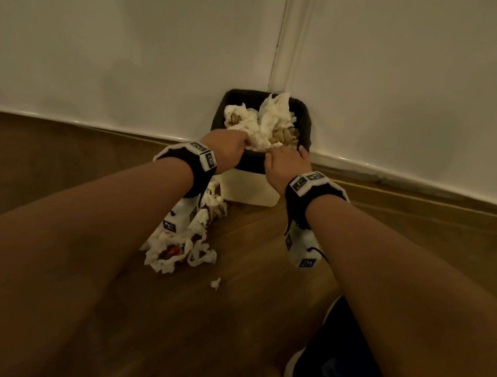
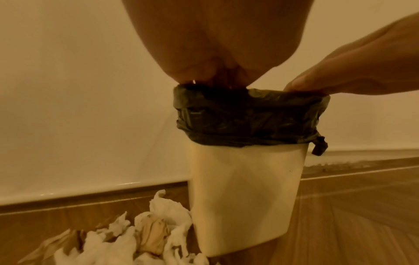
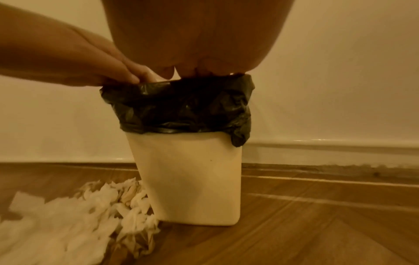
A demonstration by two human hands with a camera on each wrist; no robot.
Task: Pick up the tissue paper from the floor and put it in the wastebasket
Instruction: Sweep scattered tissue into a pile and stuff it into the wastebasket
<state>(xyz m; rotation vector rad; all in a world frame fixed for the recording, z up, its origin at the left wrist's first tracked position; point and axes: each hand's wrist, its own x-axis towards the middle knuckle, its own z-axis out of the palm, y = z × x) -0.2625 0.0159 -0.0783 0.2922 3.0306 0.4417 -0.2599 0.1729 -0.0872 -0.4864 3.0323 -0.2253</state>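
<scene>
Fingers of both hands [image 1: 230,147] [image 1: 287,165] pressed into tissue [image 1: 256,133] at wastebasket [image 1: 250,188] rim, grip indiscernible.

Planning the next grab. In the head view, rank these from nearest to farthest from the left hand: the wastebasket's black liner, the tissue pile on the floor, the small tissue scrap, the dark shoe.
From the left hand:
1. Black liner, touching the hand at the wastebasket's near rim.
2. Tissue pile, on the floor below the left wrist.
3. Small tissue scrap, just beyond the pile, toward the camera.
4. Dark shoe, at lower right.
</scene>
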